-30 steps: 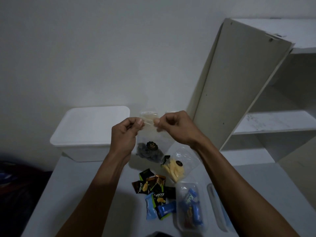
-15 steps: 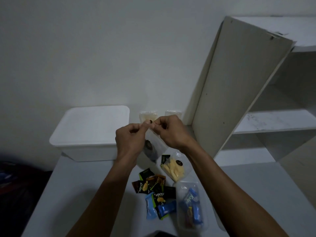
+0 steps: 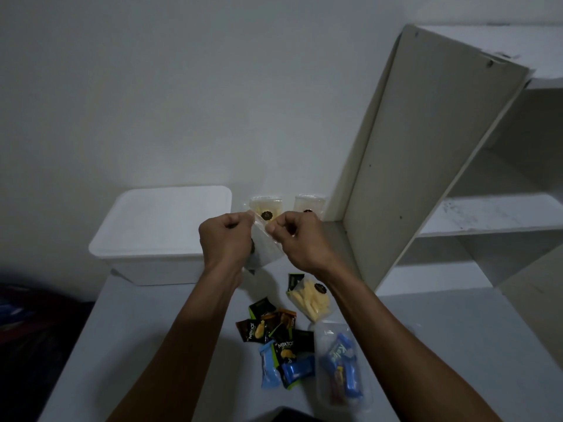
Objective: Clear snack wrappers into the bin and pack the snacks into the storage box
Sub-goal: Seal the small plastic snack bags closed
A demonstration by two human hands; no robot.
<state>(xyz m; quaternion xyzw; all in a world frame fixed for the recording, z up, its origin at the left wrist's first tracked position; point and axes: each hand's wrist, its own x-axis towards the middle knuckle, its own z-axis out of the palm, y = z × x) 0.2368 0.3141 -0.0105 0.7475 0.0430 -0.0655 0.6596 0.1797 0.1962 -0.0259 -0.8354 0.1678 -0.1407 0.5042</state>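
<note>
At frame centre the left hand point(image 3: 227, 242) and right hand point(image 3: 300, 239) pinch a clear bag point(image 3: 265, 246), seemingly sealing it; next comes packing it into the white box point(image 3: 161, 236).

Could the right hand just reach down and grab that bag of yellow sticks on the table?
Probably not this instant: the right hand and left hand are both pinching the clear pouch held up between them. The yellow stick bag lies uncovered just below the right wrist, so once freed, the way looks clear.
</note>
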